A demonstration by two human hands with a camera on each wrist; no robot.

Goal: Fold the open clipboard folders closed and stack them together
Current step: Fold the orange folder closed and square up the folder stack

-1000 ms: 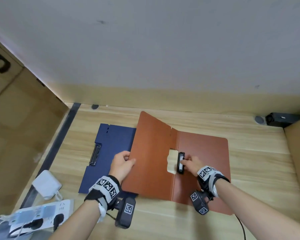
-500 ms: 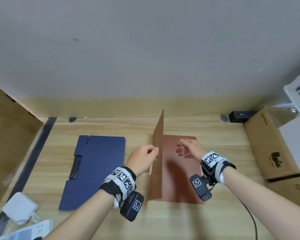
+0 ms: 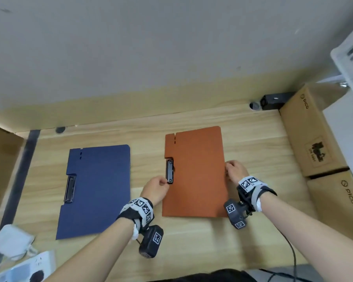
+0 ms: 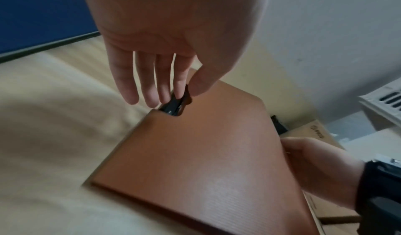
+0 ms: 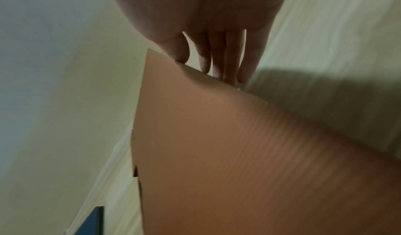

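An orange clipboard folder lies closed on the wooden desk, right of centre. My left hand pinches its black clip at the left edge; the left wrist view shows thumb and forefinger on the clip. My right hand grips the folder's right edge, thumb on top and fingers along the edge of the orange folder. A blue clipboard folder lies closed and flat to the left, apart from the orange one, with nothing touching it.
Two cardboard boxes stand along the desk's right side, with a white appliance above them. A black device sits at the back right. A white charger and power strip lie at the front left.
The orange folder's left cover swung up, stood upright, and now lies shut. My left hand went from the cover to the clip, and my right hand moved from the clip to the right edge.
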